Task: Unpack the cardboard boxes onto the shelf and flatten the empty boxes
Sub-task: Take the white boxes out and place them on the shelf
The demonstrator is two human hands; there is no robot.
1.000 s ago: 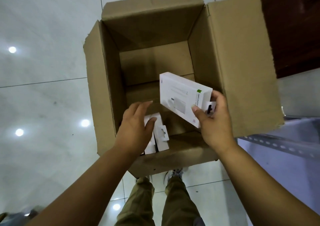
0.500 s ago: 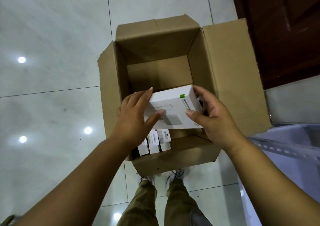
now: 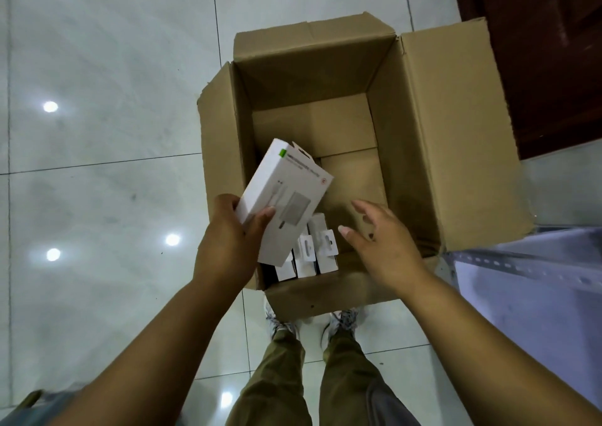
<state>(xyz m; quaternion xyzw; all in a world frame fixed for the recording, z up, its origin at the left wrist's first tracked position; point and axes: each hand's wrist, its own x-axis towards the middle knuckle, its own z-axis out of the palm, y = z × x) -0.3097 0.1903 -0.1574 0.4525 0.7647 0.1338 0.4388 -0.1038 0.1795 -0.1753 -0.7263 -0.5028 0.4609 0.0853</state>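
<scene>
Passed across from right hand [image 3: 381,243] to left hand [image 3: 228,243] — white product box [image 3: 286,197] now pinched at its near end, thumb on top, above the cardboard box [image 3: 456,165]. Right fingers spread, holding nothing — probably free for the small white boxes [image 3: 309,253] just beneath.

My left hand [image 3: 228,243] grips a flat white packet [image 3: 286,197] by its near end, thumb across its face, holding it tilted above the left side of the open cardboard box [image 3: 423,151]. My right hand [image 3: 381,240] hangs over the middle of the box with its fingers spread and loose, touching nothing. Three small white packets [image 3: 309,253] stand in a row against the near wall of the box, which sits on the pale tiled floor [image 3: 97,132] just in front of my shoes [image 3: 280,323], beside a grey metal shelf [image 3: 521,262] on my right.
</scene>
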